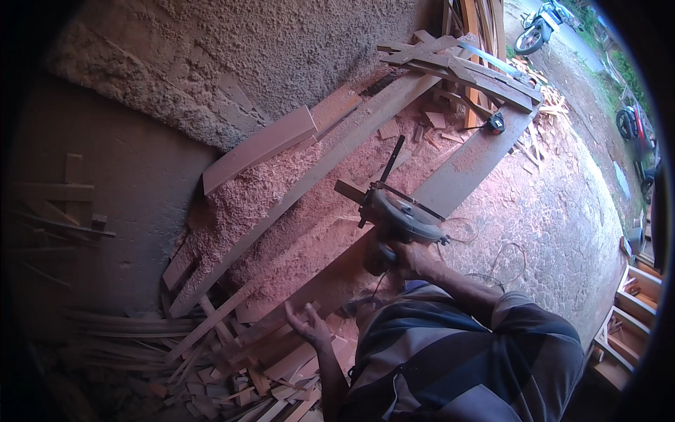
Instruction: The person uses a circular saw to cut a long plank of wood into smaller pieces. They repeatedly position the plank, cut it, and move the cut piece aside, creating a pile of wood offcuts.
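Note:
My right hand [415, 260] is wrapped round the rear handle of a dark circular saw [399, 216]. A black rod and a short wooden piece stick out from the saw's far left side. The saw sits across a long wide plank [472, 160] that runs from lower left to upper right; its blade is hidden from here. Lower left of the saw, my left hand [309, 328] is open with fingers spread, beside the near part of the plank, and holds nothing. Whether it touches the wood I cannot tell.
A tape measure [496, 124] lies near the plank's far end, by stacked boards [464, 69]. A long beam [302, 186] runs along the sawdust by the wall. Offcuts [281, 387] pile up below left. A cable [510, 260] loops on the ground at right. Motorcycles [538, 35] stand outside.

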The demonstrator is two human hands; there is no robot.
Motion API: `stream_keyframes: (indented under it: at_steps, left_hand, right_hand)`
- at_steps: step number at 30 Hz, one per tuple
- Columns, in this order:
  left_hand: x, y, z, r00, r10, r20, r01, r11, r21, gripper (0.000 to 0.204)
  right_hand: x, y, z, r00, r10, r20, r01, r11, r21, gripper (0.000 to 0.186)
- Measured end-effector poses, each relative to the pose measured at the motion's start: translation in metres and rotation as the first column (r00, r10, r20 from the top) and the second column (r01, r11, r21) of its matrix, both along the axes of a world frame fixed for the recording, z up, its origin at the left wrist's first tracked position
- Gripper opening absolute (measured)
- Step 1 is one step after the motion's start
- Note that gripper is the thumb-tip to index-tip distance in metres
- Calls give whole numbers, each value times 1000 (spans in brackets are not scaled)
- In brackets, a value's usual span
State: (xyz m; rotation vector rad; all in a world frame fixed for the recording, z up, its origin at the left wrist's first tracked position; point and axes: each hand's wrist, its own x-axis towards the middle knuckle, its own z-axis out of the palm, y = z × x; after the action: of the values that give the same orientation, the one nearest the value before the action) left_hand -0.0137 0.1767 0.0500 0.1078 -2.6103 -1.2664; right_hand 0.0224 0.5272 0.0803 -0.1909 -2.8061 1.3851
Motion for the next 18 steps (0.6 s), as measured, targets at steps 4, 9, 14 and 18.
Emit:
stream_keyframes:
  at_steps: [4,9,14,18]
  left_hand:
    - [-13,-83,-20,900,435,-19,-431,896,111,74]
    - [-32,-160,-85,797,376,473,-604,506,616,74]
    - [-55,-188,-154,611,536,583,-767,220,602,60]
    - [-33,-125,-156,509,827,240,-860,498,109,62]
  right_hand:
    - [3,-15,-1,999,36,10,-37,996,80,48]
    - [6,-18,-12,1000,18,-8,-17,996,85,47]
    - [1,-19,-27,998,50,28,-52,995,88,48]
    - [2,-19,-33,999,51,-12,-51,999,4,45]
